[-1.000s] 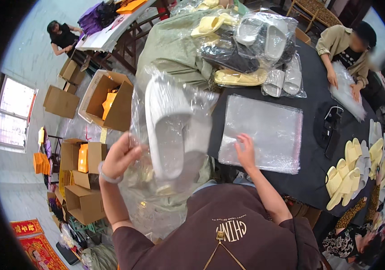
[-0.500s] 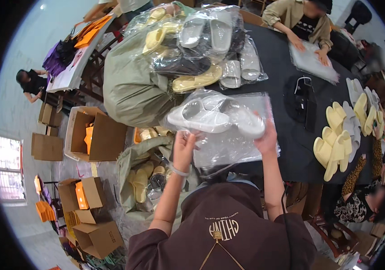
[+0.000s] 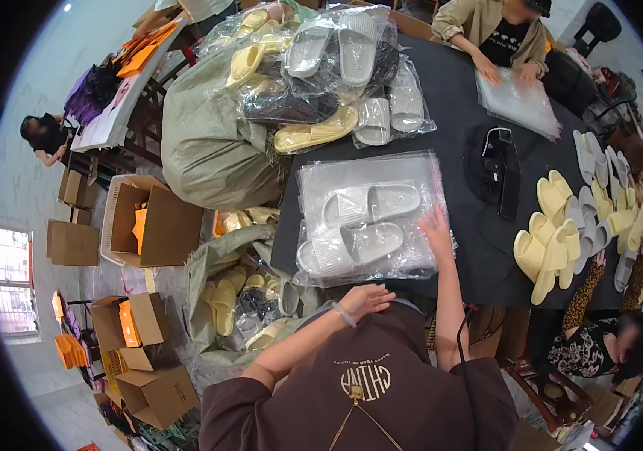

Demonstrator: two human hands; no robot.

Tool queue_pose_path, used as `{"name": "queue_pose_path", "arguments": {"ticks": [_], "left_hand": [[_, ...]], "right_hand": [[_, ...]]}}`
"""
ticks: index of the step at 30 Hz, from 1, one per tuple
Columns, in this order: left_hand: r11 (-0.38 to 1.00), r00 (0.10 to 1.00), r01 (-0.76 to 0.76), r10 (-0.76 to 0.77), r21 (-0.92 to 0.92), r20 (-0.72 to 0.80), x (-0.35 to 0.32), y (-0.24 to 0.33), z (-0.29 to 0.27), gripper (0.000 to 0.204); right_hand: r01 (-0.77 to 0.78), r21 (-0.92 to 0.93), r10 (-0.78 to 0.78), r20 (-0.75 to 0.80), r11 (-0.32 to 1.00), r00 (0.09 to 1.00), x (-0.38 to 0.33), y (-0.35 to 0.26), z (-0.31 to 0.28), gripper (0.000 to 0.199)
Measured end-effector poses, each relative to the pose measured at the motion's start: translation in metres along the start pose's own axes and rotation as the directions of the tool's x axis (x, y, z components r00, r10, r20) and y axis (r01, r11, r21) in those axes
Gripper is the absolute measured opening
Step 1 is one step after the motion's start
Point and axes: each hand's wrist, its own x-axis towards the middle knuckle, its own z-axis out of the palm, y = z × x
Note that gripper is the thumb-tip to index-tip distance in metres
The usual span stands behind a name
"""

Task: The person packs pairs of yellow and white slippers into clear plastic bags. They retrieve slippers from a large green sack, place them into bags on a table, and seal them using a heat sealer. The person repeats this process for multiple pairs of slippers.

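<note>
A pair of pale grey slide slippers (image 3: pixel 370 204) lies side by side in a clear plastic bag, on top of a stack of clear plastic bags (image 3: pixel 321 171) at the near edge of the black table. At the stack's right edge, my right hand (image 3: pixel 437 231) has its fingers spread and grips nothing. My left hand (image 3: pixel 366 301) is drawn back before the table edge, close to my body, palm up with loosely stretched fingers and nothing in it.
Bagged slippers (image 3: pixel 336 56) are heaped at the back left beside a green sack (image 3: pixel 212 143). Another open sack (image 3: pixel 201 286) of slippers sits below left. Loose yellow slippers (image 3: pixel 551 248) and a black device (image 3: pixel 502 169) lie at right. Across the table, a person handles clear bags (image 3: pixel 521 101).
The bagged slippers have gone from being held up between both hands to lying flat on the bag stack. My left hand has let go and moved back toward me; my right has opened.
</note>
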Motion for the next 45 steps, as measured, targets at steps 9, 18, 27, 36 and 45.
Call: {"name": "queue_pose_path", "arguments": {"ticks": [9, 18, 27, 36, 45], "left_hand": [[0.180, 0.163, -0.457, 0.980, 0.871, -0.116, 0.009, 0.056, -0.097, 0.031], [0.200, 0.233, -0.207, 0.961, 0.958, -0.150, 0.079, 0.170, -0.133, 0.036], [0.468, 0.334, -0.450, 0.878, 0.761, -0.343, 0.090, 0.198, -0.150, 0.033], [0.297, 0.195, -0.137, 0.943, 0.945, -0.268, 0.060, 0.124, -0.164, 0.039], [0.385, 0.189, -0.217, 0.918, 0.897, -0.349, 0.031, 0.064, -0.161, 0.019]], "right_hand": [[-0.088, -0.365, 0.026, -0.170, 0.927, 0.985, -0.012, 0.025, -0.013, 0.045], [-0.529, 0.251, 0.502, 0.168, 0.811, 0.849, 0.024, 0.013, 0.003, 0.031], [-0.491, 0.463, 0.330, 0.388, 0.738, 0.861, 0.034, 0.007, -0.013, 0.022], [0.054, 0.010, -0.052, 0.474, 0.998, 0.879, 0.026, 0.034, -0.013, 0.042], [0.772, -0.483, -0.214, 0.772, 0.414, 0.598, 0.037, 0.003, 0.057, 0.054]]}}
